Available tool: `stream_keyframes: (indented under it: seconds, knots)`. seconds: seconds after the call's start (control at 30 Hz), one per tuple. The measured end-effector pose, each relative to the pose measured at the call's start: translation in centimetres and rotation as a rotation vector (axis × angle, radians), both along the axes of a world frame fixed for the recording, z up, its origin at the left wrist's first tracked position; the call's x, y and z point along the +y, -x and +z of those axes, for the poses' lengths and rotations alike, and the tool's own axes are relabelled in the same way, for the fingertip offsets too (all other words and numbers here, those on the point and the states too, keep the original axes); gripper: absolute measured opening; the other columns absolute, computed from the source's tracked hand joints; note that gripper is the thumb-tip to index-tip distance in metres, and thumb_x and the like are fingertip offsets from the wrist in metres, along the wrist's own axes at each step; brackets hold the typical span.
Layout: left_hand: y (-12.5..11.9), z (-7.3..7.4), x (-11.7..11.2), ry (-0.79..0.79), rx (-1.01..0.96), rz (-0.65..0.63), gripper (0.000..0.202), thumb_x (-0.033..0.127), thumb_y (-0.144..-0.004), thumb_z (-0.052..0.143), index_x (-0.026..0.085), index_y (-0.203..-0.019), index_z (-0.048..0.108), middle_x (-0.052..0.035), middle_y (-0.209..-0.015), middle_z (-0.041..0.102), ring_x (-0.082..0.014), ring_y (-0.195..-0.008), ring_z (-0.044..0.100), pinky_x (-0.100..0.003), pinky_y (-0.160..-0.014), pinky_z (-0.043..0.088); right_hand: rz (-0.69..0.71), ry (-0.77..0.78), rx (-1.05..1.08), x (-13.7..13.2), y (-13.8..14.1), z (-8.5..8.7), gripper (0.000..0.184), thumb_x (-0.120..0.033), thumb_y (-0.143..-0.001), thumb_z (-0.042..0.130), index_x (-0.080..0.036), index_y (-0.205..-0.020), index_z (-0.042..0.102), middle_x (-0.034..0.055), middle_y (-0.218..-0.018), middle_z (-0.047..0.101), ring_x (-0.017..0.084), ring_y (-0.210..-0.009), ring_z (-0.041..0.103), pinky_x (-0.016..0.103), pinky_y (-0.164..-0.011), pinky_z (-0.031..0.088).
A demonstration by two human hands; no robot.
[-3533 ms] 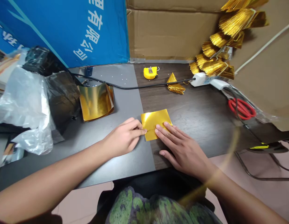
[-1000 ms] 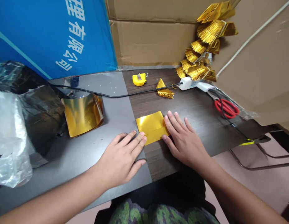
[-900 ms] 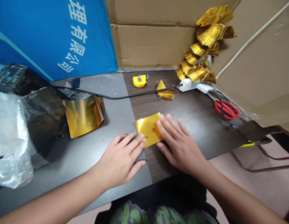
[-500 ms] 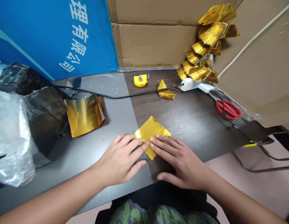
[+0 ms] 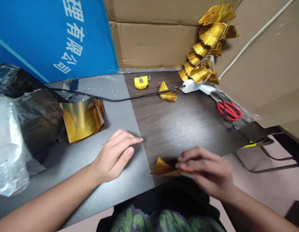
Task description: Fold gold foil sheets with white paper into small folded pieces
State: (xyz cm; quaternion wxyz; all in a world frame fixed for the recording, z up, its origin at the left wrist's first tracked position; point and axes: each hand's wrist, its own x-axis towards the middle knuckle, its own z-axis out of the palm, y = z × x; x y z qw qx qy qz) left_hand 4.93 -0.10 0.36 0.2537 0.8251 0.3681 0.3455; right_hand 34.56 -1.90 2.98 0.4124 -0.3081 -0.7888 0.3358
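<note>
Right hand point(image 5: 204, 170) pinches a folded gold-foil triangle point(image 5: 163, 169) at the near edge of a dark wooden desk point(image 5: 188, 129); left hand point(image 5: 114, 154) lies open, apart, on a grey mat point(image 5: 120, 190); curled foil sheets point(image 5: 81, 119) wait unfolded; pleated gold pieces point(image 5: 200, 54) look finished.

The blue panel point(image 5: 50, 38) bears white Chinese characters point(image 5: 72, 40), set sideways and cut off at the frame edge: 理有限公司, "…Co., Ltd."
</note>
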Motion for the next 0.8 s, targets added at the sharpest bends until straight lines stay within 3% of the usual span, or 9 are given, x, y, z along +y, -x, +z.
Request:
stream_keyframes:
  seconds: [0.07, 0.13, 0.23, 0.33, 0.47, 0.67, 0.8]
  knots:
    - [0.3, -0.1, 0.0, 0.072, -0.053, 0.003, 0.035, 0.032, -0.106, 0.036, 0.019, -0.130, 0.058, -0.0080, -0.105, 0.068, -0.0188, -0.097, 0.060, -0.035, -0.086, 0.047, -0.141, 0.297, 0.022, 1.5, 1.0, 0.9, 0.013, -0.025, -0.093, 0.068, -0.020, -0.081, 0.070, 0.0027, -0.077, 0.071, 0.015, -0.067, 0.069, 0.025, -0.056, 0.056]
    - [0.5, -0.2, 0.0, 0.145, -0.103, 0.023, 0.041, 0.038, -0.106, 0.035, 0.020, -0.138, 0.052, -0.0080, -0.106, 0.067, -0.0192, -0.098, 0.061, -0.035, -0.087, 0.048, -0.099, 0.626, 0.048, 3.5, 2.1, 1.0, 0.019, -0.037, -0.091, 0.070, -0.019, -0.086, 0.067, 0.0026, -0.076, 0.073, 0.015, -0.065, 0.069, 0.024, -0.053, 0.055]
    - [0.6, -0.3, 0.0, 0.229, -0.119, 0.087, 0.043, 0.035, -0.105, 0.036, 0.021, -0.144, 0.047, -0.0074, -0.106, 0.067, -0.0184, -0.097, 0.061, -0.033, -0.085, 0.049, 0.002, 0.789, -0.051, 6.7, 3.8, 0.2, 0.027, -0.039, -0.082, 0.076, -0.016, -0.094, 0.065, 0.0055, -0.086, 0.075, 0.018, -0.077, 0.072, 0.027, -0.064, 0.057]
    - [0.3, -0.3, 0.1, 0.200, -0.054, 0.091, 0.037, 0.019, -0.100, 0.039, 0.020, -0.132, 0.056, -0.0050, -0.101, 0.067, -0.0166, -0.092, 0.060, -0.032, -0.083, 0.048, -0.005, 0.649, -0.271, 9.2, 5.0, -0.8, 0.020, -0.029, -0.080, 0.076, -0.015, -0.091, 0.067, 0.0020, -0.076, 0.072, 0.013, -0.065, 0.065, 0.023, -0.056, 0.048]
    - [-0.2, -0.3, 0.2, 0.056, 0.091, 0.062, 0.037, 0.007, -0.093, 0.042, 0.020, -0.117, 0.066, -0.0040, -0.100, 0.067, -0.0167, -0.092, 0.057, -0.033, -0.082, 0.044, 0.082, 0.401, -0.465, 10.6, 5.5, -1.2, 0.014, -0.022, -0.081, 0.077, -0.017, -0.092, 0.072, -0.0029, -0.070, 0.068, 0.010, -0.063, 0.059, 0.021, -0.060, 0.044]
    - [-0.5, -0.8, 0.0, -0.042, 0.228, 0.107, 0.023, 0.016, -0.098, 0.053, 0.025, -0.111, 0.071, -0.0038, -0.094, 0.063, -0.0157, -0.087, 0.053, -0.032, -0.075, 0.038, 0.280, 0.069, -0.466, 11.8, 5.1, -2.5, 0.020, -0.023, -0.085, 0.077, -0.016, -0.103, 0.072, 0.0031, -0.089, 0.070, 0.014, -0.079, 0.063, 0.025, -0.073, 0.049]
    - [-0.6, -0.6, 0.1, -0.005, 0.214, 0.107, 0.016, 0.020, -0.098, 0.057, 0.023, -0.102, 0.072, -0.0044, -0.099, 0.064, -0.0163, -0.093, 0.055, -0.032, -0.081, 0.042, 0.293, -0.191, -0.443, 12.4, 5.2, -3.6, 0.032, -0.034, -0.091, 0.073, -0.017, -0.117, 0.068, 0.0102, -0.104, 0.065, 0.022, -0.098, 0.060, 0.037, -0.087, 0.052]
